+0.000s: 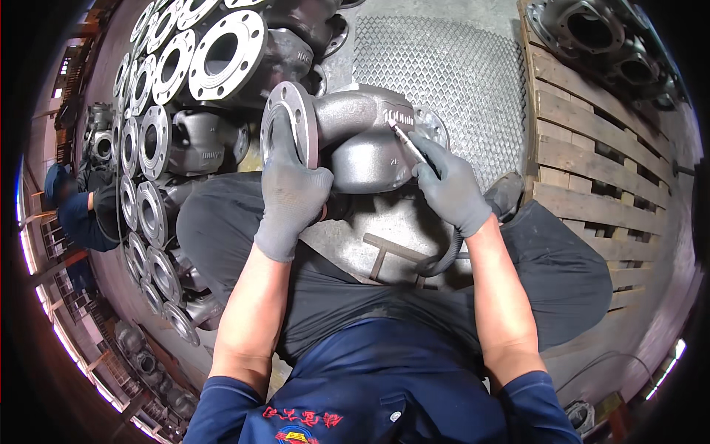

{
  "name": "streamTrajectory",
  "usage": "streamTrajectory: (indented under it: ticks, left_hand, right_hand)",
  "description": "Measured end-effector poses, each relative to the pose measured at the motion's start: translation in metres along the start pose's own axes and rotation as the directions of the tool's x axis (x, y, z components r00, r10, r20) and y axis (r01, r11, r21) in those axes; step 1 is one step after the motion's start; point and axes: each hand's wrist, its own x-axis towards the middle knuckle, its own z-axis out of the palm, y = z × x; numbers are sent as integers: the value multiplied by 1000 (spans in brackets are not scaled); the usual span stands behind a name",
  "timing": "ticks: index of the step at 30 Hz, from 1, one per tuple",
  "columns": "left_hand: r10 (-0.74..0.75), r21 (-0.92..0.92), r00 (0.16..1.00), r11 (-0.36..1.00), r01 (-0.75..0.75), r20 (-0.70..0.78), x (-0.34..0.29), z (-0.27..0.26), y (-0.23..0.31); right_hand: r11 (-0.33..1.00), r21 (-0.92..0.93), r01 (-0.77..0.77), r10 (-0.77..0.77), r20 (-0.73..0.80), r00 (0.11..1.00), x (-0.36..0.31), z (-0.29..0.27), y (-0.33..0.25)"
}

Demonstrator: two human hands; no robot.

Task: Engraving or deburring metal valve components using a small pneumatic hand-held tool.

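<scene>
A grey cast-metal valve body [362, 161] lies before me between my knees, a round flange at each end. My left hand [292, 185], in a grey glove, is closed on its left flange [282, 98], fingers reaching into the bore and thumb outside. In my gloved right hand [455, 186] is a slim, silvery pen-shaped tool [407, 143]. Its tip is at the raised lettering on the upper right of the casting; whether it touches cannot be made out. A dark hose [448, 255] hangs below that hand.
Several flanged castings [200, 140] are stacked on the left. A diamond-mesh metal sheet [444, 66] lies ahead, with a wooden pallet [592, 159] at the right bearing more castings [592, 29]. A metal bar frame [392, 244] sits between my legs. Another person [78, 211] is at the far left.
</scene>
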Motion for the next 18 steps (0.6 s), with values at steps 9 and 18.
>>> streamTrajectory:
  ticks: [9,18]
  left_hand:
    - [63,-2,998,998,-63,-27,0,3,-8]
    - [135,50,989,990,-132,-64,3,8,-7]
  right_hand:
    - [999,1,54,-53,-84,995,-7,21,-1]
    - [982,-94,165,-182,-229,956,-8,36,10]
